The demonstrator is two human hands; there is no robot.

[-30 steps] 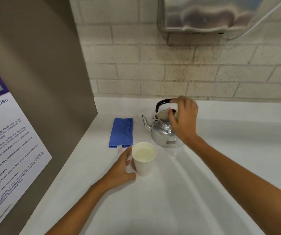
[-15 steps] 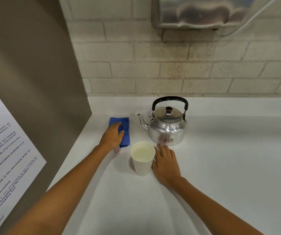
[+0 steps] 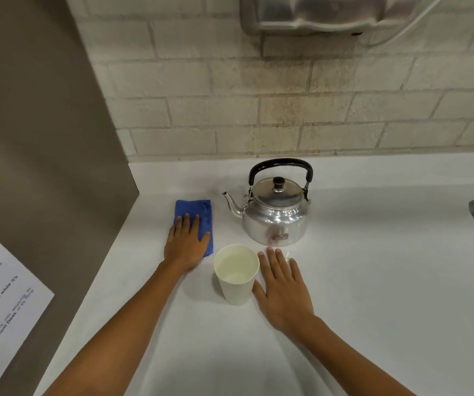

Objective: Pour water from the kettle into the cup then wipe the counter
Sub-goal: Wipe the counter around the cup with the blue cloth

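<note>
Looking down, I see the cup (image 3: 236, 274) standing with water in it, so I think the pouring is done. The kettle (image 3: 276, 208) sits upright just behind it, out of the way near the far wall. My left hand (image 3: 186, 244) lies flat and open on the blue cloth (image 3: 194, 215), ready to wipe the counter (image 3: 373, 281). My right hand (image 3: 283, 290) is spread flat on the counter, touching the right side of the cup, maybe to keep it steady. Neither hand holds anything.

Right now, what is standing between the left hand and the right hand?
In the head view, the paper cup stands between the left hand, which rests on the blue cloth, and the right hand.
</note>
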